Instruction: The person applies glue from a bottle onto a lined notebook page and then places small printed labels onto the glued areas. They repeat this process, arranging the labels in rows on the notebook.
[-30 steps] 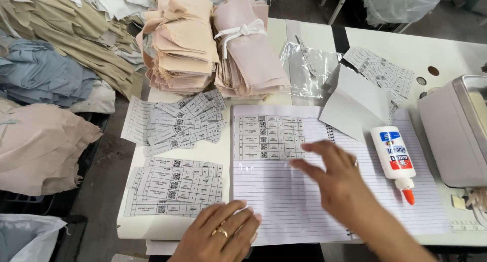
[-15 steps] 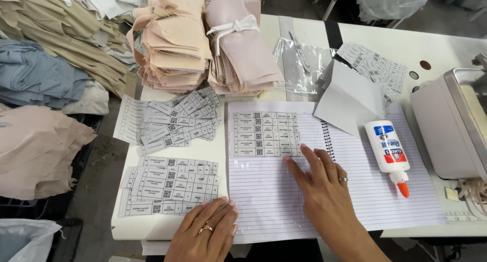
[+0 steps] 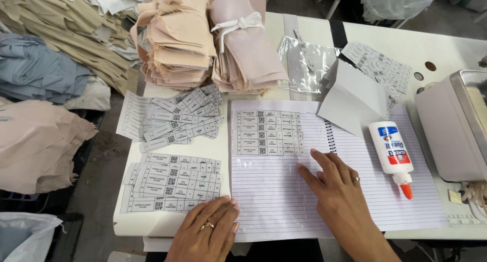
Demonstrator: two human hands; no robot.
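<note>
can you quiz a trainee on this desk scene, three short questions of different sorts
1. True or false: the glue bottle stands upright on the notebook.
2. Which hand lies flat on the lined page just below the pasted labels?
A. left hand
B. right hand
C. neither
3. Fill in: the two fabric bundles are tied with strips of ____.

Key
1. False: it lies on its side, orange tip toward the near edge.
2. B
3. cloth
</note>
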